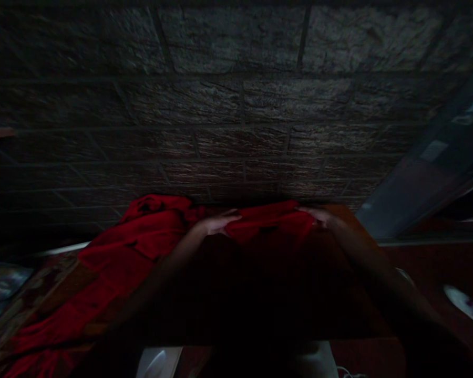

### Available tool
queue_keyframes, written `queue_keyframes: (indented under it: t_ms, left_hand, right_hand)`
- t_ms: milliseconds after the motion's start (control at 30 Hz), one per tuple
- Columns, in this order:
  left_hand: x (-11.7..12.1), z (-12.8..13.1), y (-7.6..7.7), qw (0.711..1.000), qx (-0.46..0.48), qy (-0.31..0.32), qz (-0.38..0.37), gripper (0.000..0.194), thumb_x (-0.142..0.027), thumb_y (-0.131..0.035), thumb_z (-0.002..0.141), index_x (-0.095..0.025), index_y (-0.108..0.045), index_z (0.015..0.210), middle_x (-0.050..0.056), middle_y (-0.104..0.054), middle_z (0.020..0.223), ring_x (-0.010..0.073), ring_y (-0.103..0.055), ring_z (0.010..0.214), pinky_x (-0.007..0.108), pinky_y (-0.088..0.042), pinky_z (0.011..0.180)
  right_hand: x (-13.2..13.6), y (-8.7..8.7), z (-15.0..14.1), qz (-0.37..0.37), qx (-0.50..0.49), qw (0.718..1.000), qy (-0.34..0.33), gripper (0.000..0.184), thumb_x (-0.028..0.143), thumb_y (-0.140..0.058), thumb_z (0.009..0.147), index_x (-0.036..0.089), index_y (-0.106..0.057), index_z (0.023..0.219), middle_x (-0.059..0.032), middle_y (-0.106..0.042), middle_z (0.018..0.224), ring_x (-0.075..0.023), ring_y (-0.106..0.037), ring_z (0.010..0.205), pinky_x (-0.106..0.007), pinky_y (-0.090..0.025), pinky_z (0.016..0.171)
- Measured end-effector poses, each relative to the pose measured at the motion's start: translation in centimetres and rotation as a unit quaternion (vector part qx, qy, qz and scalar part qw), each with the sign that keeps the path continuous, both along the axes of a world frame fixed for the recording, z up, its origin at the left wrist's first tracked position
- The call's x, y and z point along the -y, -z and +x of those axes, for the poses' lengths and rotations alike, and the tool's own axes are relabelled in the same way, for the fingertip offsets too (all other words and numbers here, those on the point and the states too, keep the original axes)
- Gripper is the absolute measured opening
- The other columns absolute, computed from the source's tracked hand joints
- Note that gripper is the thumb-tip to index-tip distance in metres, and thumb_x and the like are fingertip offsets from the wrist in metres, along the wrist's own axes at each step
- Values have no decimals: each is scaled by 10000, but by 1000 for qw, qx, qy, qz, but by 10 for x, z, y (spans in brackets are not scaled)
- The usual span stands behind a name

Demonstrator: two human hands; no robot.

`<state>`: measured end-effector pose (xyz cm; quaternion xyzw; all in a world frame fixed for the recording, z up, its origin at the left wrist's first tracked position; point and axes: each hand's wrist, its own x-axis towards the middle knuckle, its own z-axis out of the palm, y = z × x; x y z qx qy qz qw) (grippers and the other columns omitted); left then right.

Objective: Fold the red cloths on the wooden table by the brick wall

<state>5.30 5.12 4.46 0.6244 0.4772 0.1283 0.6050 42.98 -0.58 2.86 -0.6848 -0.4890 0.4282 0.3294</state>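
A red cloth [268,218] stretches between my two hands at the back of a wooden table [341,212]. At its left edge, my left hand [219,223] grips the fabric, thumb and fingers closed on it. The right edge is pinched by my right hand [318,214]. The near part of this cloth fades into deep shadow, so its full shape is hidden. Beside my left forearm lies a larger heap of red fabric [142,236], crumpled at the back. Its fringed end [43,336] hangs toward the lower left.
A stone-block wall [236,105] stands right behind the table. To the right is a grey door or frame [410,184]. A shiny plastic-like bundle [2,286] lies at far left, a white object [467,307] on the floor at right. Pale items [157,362] show below the table's front edge.
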Motion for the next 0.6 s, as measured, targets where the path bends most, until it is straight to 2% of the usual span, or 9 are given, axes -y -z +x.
queue_keyframes:
  t_ms: [67,133,233,300,400,600]
  left_hand:
    - [7,26,5,1000,14,24,2,727,-458,-556,905,-296,-248,1543,90,-438,1524,262,-600,1226,359,-620,810]
    - [10,51,9,999,11,34,29,706,-449,-540,918,-303,-247,1543,74,-466,1507,234,-604,1222,340,-602,860]
    - [10,77,15,989,-30,19,142,641,-464,-523,918,-296,-334,1507,53,-465,1510,213,-532,1308,336,-506,1017]
    - [7,84,17,976,-59,4,211,605,-488,-499,918,-268,-395,1472,61,-452,1519,220,-461,1371,355,-411,1108]
    - [3,83,19,963,-98,0,251,600,-551,-462,913,-251,-448,1432,79,-438,1526,245,-419,1401,378,-343,1148]
    - [-2,91,22,948,-119,-17,295,712,-588,-448,907,-177,-361,1482,138,-393,1547,258,-396,1414,382,-308,1162]
  right_hand:
    - [1,0,25,-33,-37,998,31,307,429,-614,874,181,-728,1015,-105,-753,1007,-239,-722,838,-385,-599,748]
    - [0,1,45,-33,-45,996,69,351,445,-658,836,196,-710,1078,-105,-744,1070,-246,-717,916,-398,-595,808]
    - [-5,2,61,-22,-35,993,114,440,505,-692,797,222,-689,1134,-95,-725,1133,-256,-699,996,-412,-588,853]
    - [-8,1,64,-15,-27,991,130,503,548,-707,772,220,-683,1152,-99,-715,1157,-265,-692,1012,-422,-587,855]
    - [-7,-3,62,8,-19,991,130,559,546,-718,767,222,-661,1218,-104,-694,1205,-265,-681,1037,-413,-581,866]
    - [13,-1,60,65,-16,993,92,511,453,-649,852,260,-588,1321,-78,-670,1265,-235,-686,1034,-376,-590,822]
